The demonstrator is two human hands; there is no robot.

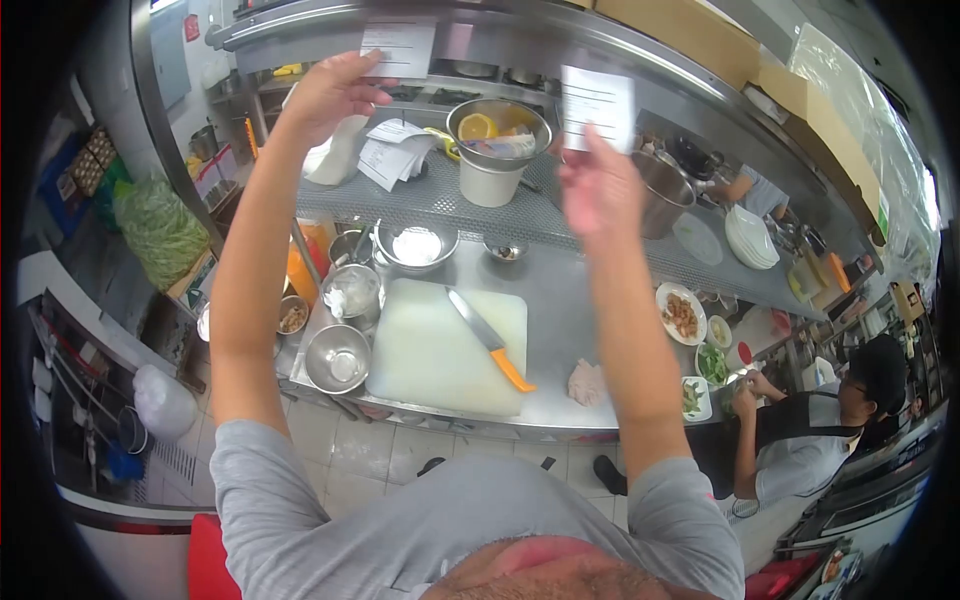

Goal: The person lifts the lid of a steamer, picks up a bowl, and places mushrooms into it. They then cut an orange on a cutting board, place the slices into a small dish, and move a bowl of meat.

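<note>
you're seemingly handling slips (600,95): right hand (603,185) pinching one, right of the bowl (498,130); left hand (338,97) left of it, grip unclear. next needs steadiness.

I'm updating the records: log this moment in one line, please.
left hand: at paper slip | right hand: holding second slip | knife: on cutting board

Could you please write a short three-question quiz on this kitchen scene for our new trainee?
1. True or false: the blade of the knife rests on the cutting board.
2. Which of these does the right hand hold up: (a) a ladle, (b) a paper slip, (c) a plate?
3. Fill in the blank: the knife's handle is coloured ____.

Key: 1. True. 2. b. 3. Orange.
</note>
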